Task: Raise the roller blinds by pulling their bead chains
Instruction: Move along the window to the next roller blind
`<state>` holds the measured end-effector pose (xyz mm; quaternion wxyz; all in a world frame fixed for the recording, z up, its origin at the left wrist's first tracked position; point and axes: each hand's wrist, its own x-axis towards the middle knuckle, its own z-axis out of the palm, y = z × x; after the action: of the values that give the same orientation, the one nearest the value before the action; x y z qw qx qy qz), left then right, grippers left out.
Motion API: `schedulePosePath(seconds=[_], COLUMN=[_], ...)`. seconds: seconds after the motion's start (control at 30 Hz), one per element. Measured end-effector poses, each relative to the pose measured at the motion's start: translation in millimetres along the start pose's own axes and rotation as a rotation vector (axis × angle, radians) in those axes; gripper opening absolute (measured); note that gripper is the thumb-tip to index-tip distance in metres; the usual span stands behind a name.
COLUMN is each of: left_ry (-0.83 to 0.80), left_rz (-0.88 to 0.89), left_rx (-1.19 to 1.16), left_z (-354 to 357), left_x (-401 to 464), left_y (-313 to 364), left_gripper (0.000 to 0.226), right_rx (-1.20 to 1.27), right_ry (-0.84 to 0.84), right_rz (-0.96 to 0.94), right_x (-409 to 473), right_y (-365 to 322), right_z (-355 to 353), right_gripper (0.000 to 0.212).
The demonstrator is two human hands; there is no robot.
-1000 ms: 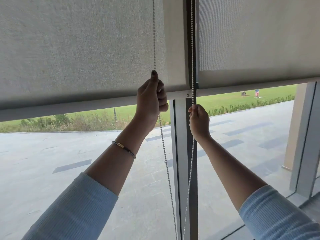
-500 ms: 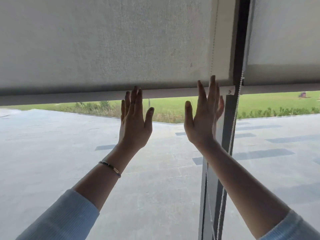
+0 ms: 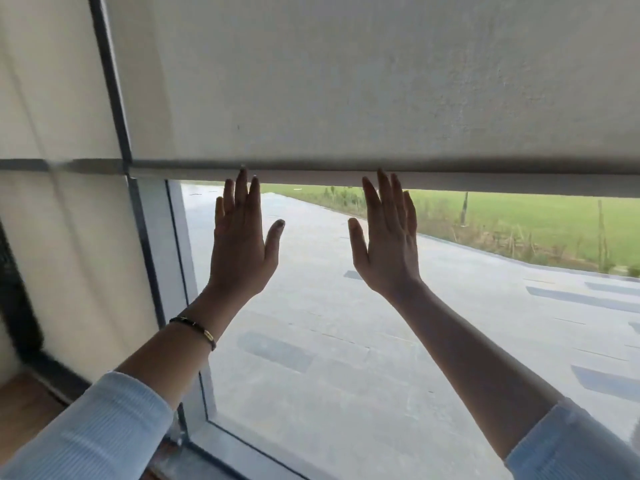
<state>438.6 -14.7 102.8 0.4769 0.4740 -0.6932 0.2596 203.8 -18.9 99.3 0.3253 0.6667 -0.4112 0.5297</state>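
A pale grey roller blind (image 3: 346, 81) covers the upper part of the window; its bottom bar (image 3: 450, 180) runs across at mid-height. My left hand (image 3: 240, 242) is raised with flat, spread fingers, its fingertips just under the bar. My right hand (image 3: 388, 237) is held up the same way to the right, fingertips overlapping the bar's lower edge. Both hands hold nothing. No bead chain shows in this view. A second blind (image 3: 52, 98) hangs on the left, lower than the first.
A dark window frame post (image 3: 114, 81) separates the two blinds. Below the bar, glass (image 3: 346, 358) shows a paved terrace and grass. A wooden floor corner (image 3: 24, 407) shows at the lower left.
One second ago both hands gripped the bead chains by the right post. They let go, opened flat, and the view swung left to the blind's left end.
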Motion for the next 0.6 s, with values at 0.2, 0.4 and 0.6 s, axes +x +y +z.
schedulePosePath(seconds=[0.2,0.4,0.6], left_ry=[-0.015,-0.021,0.008], left_rz=[-0.077,-0.117,-0.187], left_rx=[0.202,0.399,0.546], left_z=[-70,-126,-158], left_x=[-26,-47,-57], left_y=[-130,-235,-327], left_gripper=[0.074,0.076,0.077], right_rx=[0.150,0.290,0.456], right_ry=[-0.065,-0.121,-0.155], right_rz=[-0.005,-0.045,-0.088], right_x=[17,33,49], right_y=[-119,-236,-346], right_z=[100,182,258], right_gripper=[0.058,0.062,0.063])
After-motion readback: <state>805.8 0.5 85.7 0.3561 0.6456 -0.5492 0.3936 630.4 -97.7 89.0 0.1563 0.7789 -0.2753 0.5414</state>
